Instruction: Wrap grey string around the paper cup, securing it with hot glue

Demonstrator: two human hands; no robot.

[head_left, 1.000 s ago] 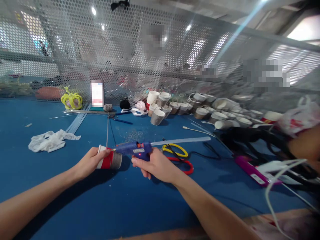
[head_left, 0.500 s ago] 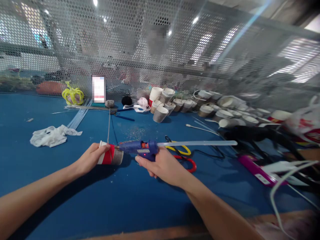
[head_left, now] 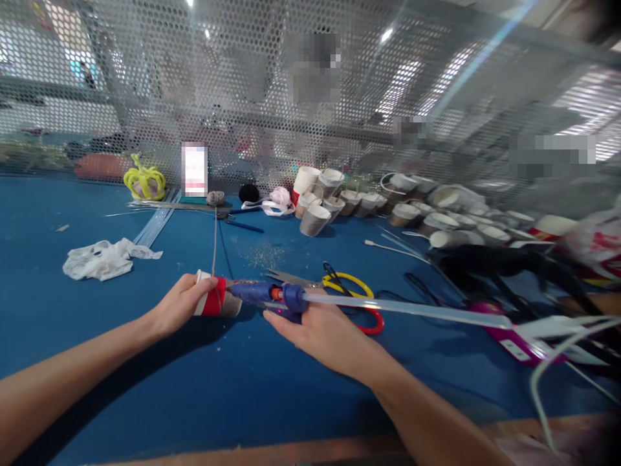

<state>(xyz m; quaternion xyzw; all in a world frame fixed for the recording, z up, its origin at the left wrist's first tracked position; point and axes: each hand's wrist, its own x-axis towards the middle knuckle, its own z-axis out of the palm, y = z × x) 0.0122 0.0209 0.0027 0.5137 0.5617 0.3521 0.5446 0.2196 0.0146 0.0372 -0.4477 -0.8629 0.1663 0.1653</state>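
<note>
My left hand is closed around a red and white paper cup lying on its side, its right end wrapped in grey yarn. A taut strand of yarn runs from the cup back to a small grey yarn ball. In my right hand is a blue hot glue gun, its nozzle at the red part of the cup. From the gun's rear a long clear glue stick sticks out to the right. Scissors with yellow and red handles lie behind my right hand.
Several yarn-wrapped paper cups stand at the back right, before a perforated metal screen. A crumpled white plastic piece and clear glue sticks lie left. At right are a purple power strip and cables.
The glue gun has turned, so its glue stick now slants down to the right and more of the scissors shows. The cup stays in my left hand; the whole view has shifted slightly.
</note>
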